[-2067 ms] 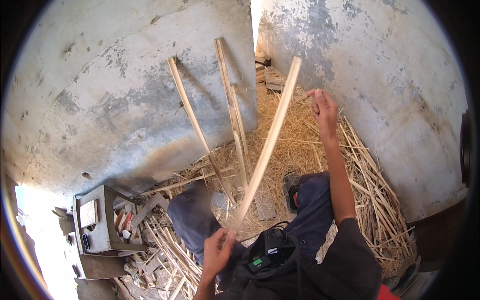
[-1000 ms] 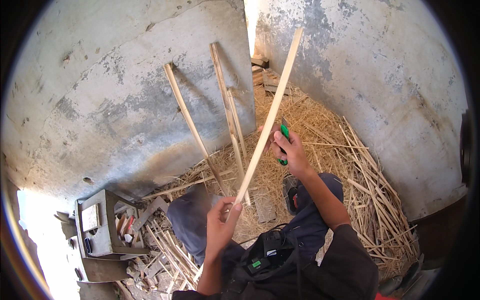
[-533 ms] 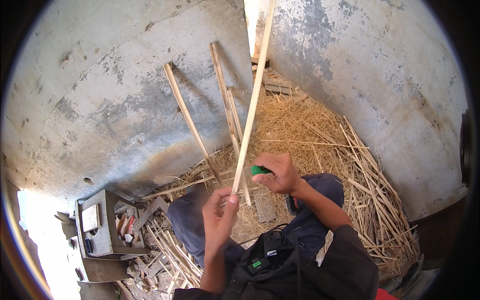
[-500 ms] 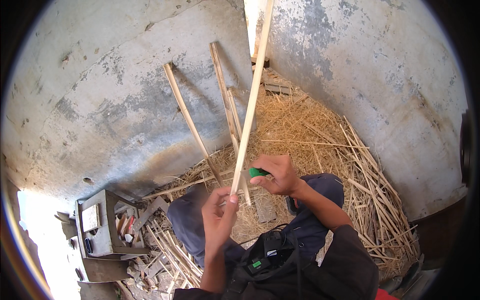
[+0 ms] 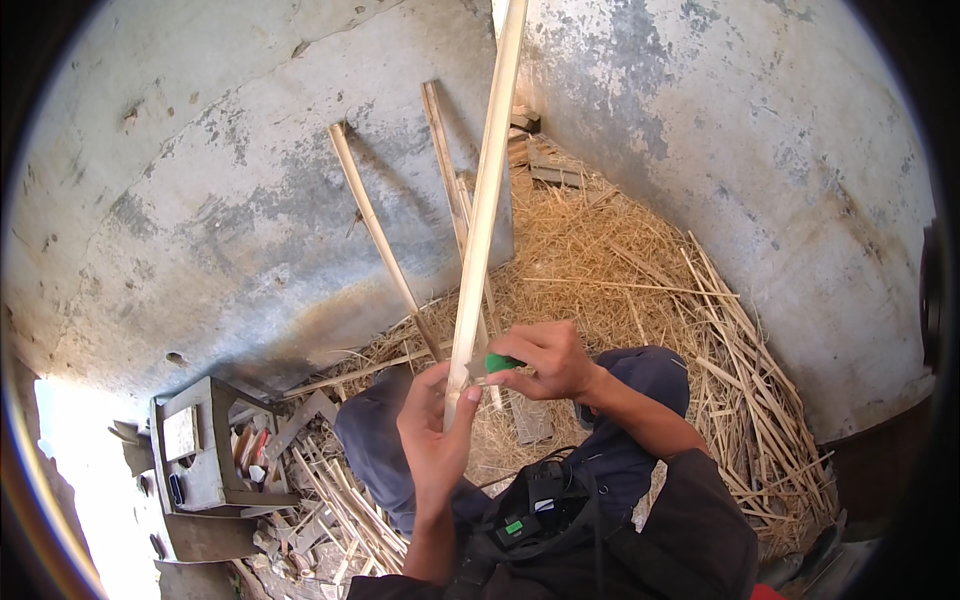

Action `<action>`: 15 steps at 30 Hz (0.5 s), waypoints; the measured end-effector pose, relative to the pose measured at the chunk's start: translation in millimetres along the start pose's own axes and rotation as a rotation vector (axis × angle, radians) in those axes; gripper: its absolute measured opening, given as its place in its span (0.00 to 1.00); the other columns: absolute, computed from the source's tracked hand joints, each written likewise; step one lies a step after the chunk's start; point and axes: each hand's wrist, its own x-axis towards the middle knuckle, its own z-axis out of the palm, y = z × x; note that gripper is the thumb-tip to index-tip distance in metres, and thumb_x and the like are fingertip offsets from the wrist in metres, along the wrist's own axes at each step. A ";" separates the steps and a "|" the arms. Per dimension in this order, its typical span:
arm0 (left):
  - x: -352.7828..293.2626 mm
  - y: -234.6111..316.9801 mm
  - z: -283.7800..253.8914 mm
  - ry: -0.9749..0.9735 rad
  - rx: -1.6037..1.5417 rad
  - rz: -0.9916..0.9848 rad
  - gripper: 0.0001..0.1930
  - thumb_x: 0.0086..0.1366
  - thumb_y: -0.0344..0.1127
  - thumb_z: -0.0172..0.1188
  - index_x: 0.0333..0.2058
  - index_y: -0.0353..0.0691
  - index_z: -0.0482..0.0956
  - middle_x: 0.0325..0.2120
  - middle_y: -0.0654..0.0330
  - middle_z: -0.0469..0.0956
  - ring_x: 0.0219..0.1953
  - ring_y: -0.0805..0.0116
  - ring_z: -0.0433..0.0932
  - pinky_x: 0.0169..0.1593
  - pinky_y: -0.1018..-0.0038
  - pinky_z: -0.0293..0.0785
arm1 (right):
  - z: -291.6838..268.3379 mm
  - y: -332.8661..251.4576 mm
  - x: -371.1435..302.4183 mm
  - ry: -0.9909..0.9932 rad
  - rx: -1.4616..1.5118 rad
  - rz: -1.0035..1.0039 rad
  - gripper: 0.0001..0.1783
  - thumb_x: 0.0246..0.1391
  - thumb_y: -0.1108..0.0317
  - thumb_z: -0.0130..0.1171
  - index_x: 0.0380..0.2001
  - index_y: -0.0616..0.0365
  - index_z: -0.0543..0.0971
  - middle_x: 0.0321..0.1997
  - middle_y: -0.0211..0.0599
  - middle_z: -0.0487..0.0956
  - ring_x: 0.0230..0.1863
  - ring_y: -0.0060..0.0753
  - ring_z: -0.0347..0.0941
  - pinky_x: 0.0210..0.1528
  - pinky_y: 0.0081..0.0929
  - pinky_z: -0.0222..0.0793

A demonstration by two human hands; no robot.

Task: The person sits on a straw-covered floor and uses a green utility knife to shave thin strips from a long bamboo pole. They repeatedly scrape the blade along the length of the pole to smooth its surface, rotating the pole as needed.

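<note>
A long, pale split bamboo strip (image 5: 485, 205) rises steeply from my lap and runs out of the top of the view. My left hand (image 5: 432, 428) is closed round its lower end. In my right hand (image 5: 552, 362) is a knife with a green handle (image 5: 500, 362). Its short blade lies against the strip's edge, just by my left thumb and fingers. My right fingers wrap the handle and cover much of it. Whether the blade has cut into the bamboo is too small to tell.
Several bamboo strips (image 5: 375, 220) lean on the grey wall (image 5: 250, 150) ahead. Shavings (image 5: 580, 260) cover the floor, with a pile of thin sticks (image 5: 750, 400) at the right. A wooden stool (image 5: 205, 450) lies at the left beside scraps and more sticks (image 5: 345, 505).
The bamboo strip has tilted left and turned, now showing a broader face. My right hand has moved slightly left and down, bringing the knife to the strip near my left fingers.
</note>
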 end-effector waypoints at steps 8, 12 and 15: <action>0.0 -1.2 3.8 0.077 0.032 0.036 0.26 0.71 0.23 0.71 0.63 0.32 0.71 0.42 0.59 0.84 0.40 0.79 0.81 0.37 0.82 0.76 | 2.0 -3.1 -1.3 -0.035 0.019 -0.004 0.19 0.60 0.49 0.74 0.39 0.54 0.86 0.29 0.33 0.83 0.25 0.40 0.82 0.26 0.34 0.75; 0.7 -2.1 4.4 0.071 0.038 0.082 0.27 0.70 0.23 0.72 0.62 0.33 0.69 0.42 0.57 0.83 0.43 0.76 0.83 0.44 0.80 0.79 | 3.7 -5.4 -1.7 -0.045 0.023 -0.010 0.18 0.60 0.50 0.74 0.40 0.54 0.86 0.29 0.34 0.83 0.25 0.41 0.82 0.26 0.35 0.75; 0.7 -1.4 4.8 0.074 0.023 0.078 0.26 0.70 0.23 0.72 0.61 0.33 0.69 0.42 0.57 0.83 0.44 0.75 0.83 0.46 0.80 0.79 | 5.5 -6.5 -2.8 -0.031 0.025 0.000 0.18 0.60 0.51 0.74 0.40 0.54 0.86 0.30 0.34 0.83 0.25 0.41 0.82 0.26 0.35 0.76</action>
